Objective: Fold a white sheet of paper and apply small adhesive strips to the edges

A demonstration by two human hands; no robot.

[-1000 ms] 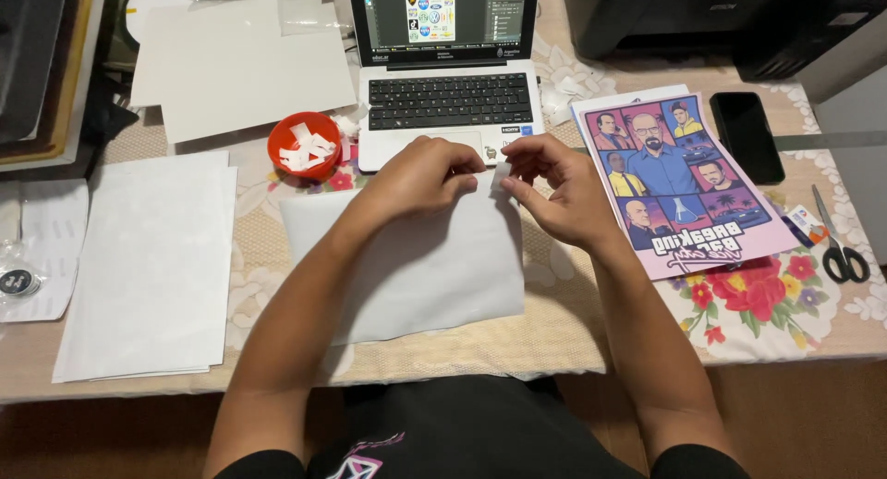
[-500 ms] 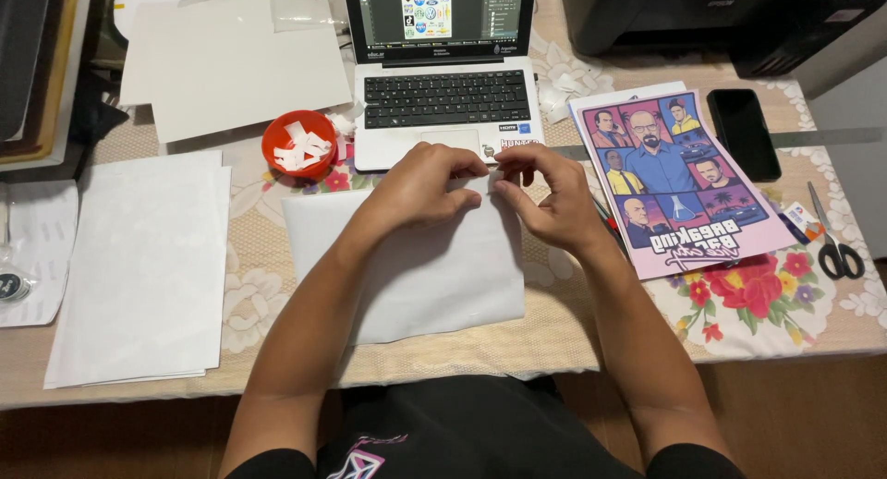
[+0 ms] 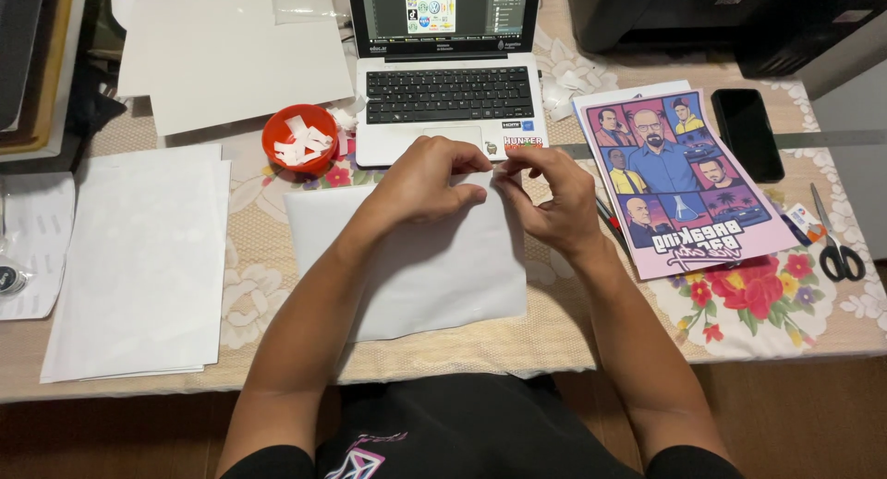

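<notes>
A white sheet (image 3: 434, 266) lies flat on the table in front of me. My left hand (image 3: 427, 181) rests on its top edge with the fingers curled and pinching that edge. My right hand (image 3: 547, 194) pinches the sheet's top right corner, thumb and fingers closed on it. The two hands almost touch, just below the open laptop (image 3: 448, 82). What sits between the fingertips is too small to make out.
A red bowl of white paper scraps (image 3: 298, 139) stands left of the laptop. A stack of white sheets (image 3: 139, 257) lies at left. A colourful poster (image 3: 679, 179), a black phone (image 3: 747, 133), scissors (image 3: 836, 248) and a black printer (image 3: 721, 17) are at right.
My hands have drawn closer together at the sheet's top right corner. The view has shifted slightly; the sheet stays in place.
</notes>
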